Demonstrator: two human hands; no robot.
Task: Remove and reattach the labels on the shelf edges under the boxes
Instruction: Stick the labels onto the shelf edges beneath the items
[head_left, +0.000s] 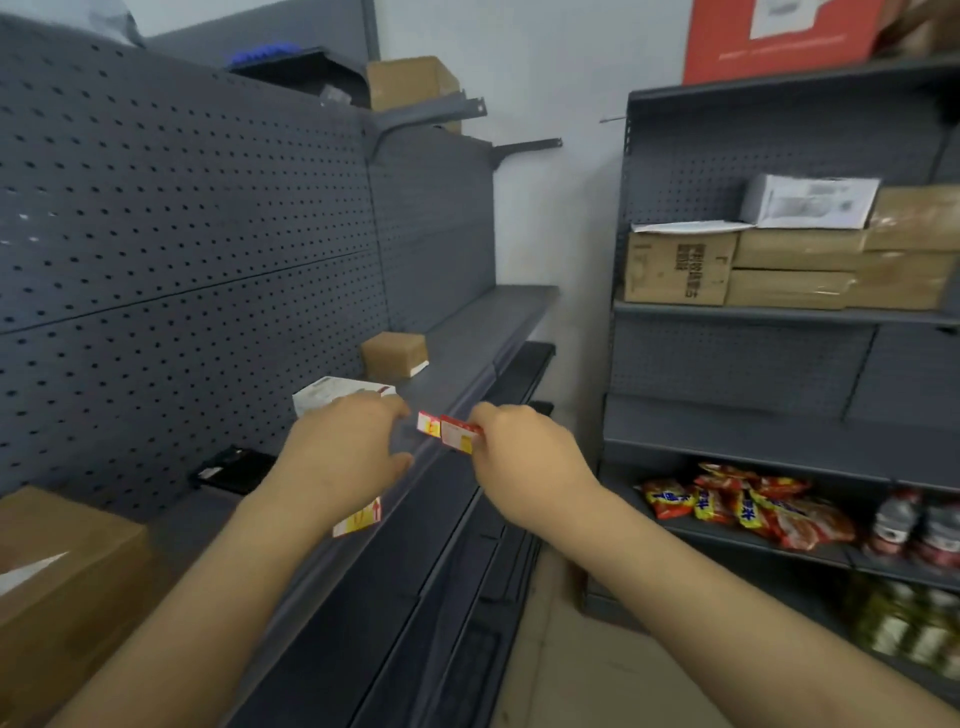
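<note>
Right hand (524, 457) pinching a red-and-yellow label (460, 435) by its right end, fingers closed on it, label just off the front lip of the shelf edge (447, 457) beneath the white box (337, 396). Left hand (343, 457) hovering just beside it, thumb and fingers spread and curled, empty, gripping nothing. Second small label (428, 424) touching or overlapping the held one at its left end; whether seated in the edge strip or loose, impossible to tell. Third label (358, 517) sitting on the edge nearer the camera, partly hidden behind the left wrist. For the step in hand, probably reseating the pinched label: best to keep it level with the strip, tuck one long side into the channel first, then press along with the free left fingertips so it lies flat and unbent; worth avoiding a pull on the neighbouring label. Counted on this shelf: three labels, one white box, one small brown box (395, 356) farther along, one large brown box (62, 582) at near left, one dark flat item (234, 470) by the pegboard.
</note>
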